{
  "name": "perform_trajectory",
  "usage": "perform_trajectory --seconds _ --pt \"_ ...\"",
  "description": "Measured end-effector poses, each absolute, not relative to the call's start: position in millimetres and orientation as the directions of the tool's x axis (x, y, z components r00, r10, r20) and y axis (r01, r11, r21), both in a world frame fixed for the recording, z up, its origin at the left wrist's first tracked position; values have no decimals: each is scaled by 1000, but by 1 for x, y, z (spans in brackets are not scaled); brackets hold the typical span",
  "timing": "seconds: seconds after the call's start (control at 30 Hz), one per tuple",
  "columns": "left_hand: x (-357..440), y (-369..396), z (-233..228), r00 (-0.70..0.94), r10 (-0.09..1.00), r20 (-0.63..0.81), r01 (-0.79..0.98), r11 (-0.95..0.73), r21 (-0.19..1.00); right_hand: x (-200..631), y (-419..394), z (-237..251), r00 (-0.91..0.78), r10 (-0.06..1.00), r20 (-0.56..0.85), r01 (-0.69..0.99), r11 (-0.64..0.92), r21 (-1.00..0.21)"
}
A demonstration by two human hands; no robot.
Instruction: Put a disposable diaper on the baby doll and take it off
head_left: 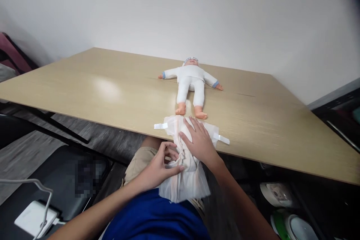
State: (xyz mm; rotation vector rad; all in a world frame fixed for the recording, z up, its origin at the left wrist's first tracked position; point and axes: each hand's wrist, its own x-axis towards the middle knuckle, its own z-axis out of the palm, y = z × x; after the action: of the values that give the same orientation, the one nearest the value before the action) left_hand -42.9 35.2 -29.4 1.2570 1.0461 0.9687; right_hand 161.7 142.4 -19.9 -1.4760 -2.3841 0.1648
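Diaper (187, 157) half off bench (112, 93) edge, pinched by left hand (160, 167), pressed flat under open right hand (198, 140); likely to slip floorward if released.

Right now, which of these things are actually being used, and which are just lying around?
In use:
- diaper, spread over the near edge of the table
- right hand, pressing flat on the diaper
- left hand, fingers pinching its bunched middle
- doll, lying face up just beyond the diaper

Lying about:
- white charger with cable, lower left
- bowls under the table, lower right
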Motion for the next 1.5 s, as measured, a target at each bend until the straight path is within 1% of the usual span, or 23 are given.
perform_trajectory --seconds 0.1,0.13,0.2,0.27,0.33,0.37,0.43,0.5,0.63,0.7,0.77,0.8,0.87,1.03,1.1,1.17,1.23,1.33,1.43,1.5 --pt "-72 56 1 444 892 87 195 -191 962 161 143 -21 -405 889 215 856 451 -252" --pt "-81 67 10 485 863 140 239 -284 928 161 143 -20 -404 890 213 858 449 -248" --pt "-98 99 25 502 824 261 308 -453 837 160 143 -19 -402 890 216 862 448 -239" --pt "-111 140 32 522 758 391 401 -623 672 160 144 -20 -405 887 221 863 451 -229" --pt "-121 186 33 580 676 455 489 -735 469 159 144 -21 -409 884 226 862 455 -222" --pt "-124 209 31 600 650 466 524 -760 386 159 144 -22 -411 882 230 861 458 -220" --pt "-124 251 28 673 603 429 557 -794 243 160 144 -22 -413 878 241 859 464 -218" --pt "-114 284 29 759 550 348 549 -828 111 161 143 -21 -412 875 254 856 467 -223" --pt "-75 323 37 890 416 186 443 -885 -140 163 141 -18 -407 881 240 853 461 -247" --pt "-55 333 39 930 349 113 366 -903 -226 165 142 -17 -402 889 218 855 450 -258" --pt "-39 341 38 954 293 64 300 -915 -269 167 143 -17 -398 896 198 856 440 -271" --pt "-33 344 38 961 268 61 274 -921 -278 167 144 -17 -398 898 188 855 438 -279" --pt "-23 350 36 972 214 98 233 -933 -273 169 146 -17 -404 899 167 850 437 -294" --pt "-5 363 32 971 80 224 129 -969 -211 171 151 -16 -430 896 113 841 443 -312" --pt "-2 368 34 961 46 272 94 -982 -166 172 157 -15 -438 894 92 841 443 -311" --pt "0 373 43 940 40 339 73 -994 -84 174 166 -16 -453 888 82 833 454 -317" --pt "-1 378 58 904 80 420 72 -997 37 177 178 -17 -477 874 90 816 479 -324" --pt "-5 386 90 828 187 529 73 -971 229 183 207 -20 -498 858 130 801 512 -311" --pt "-11 393 121 758 296 581 54 -916 397 185 249 -22 -492 854 167 811 520 -270" --pt "-16 398 133 711 371 597 54 -875 480 183 283 -23 -481 858 178 826 512 -235"
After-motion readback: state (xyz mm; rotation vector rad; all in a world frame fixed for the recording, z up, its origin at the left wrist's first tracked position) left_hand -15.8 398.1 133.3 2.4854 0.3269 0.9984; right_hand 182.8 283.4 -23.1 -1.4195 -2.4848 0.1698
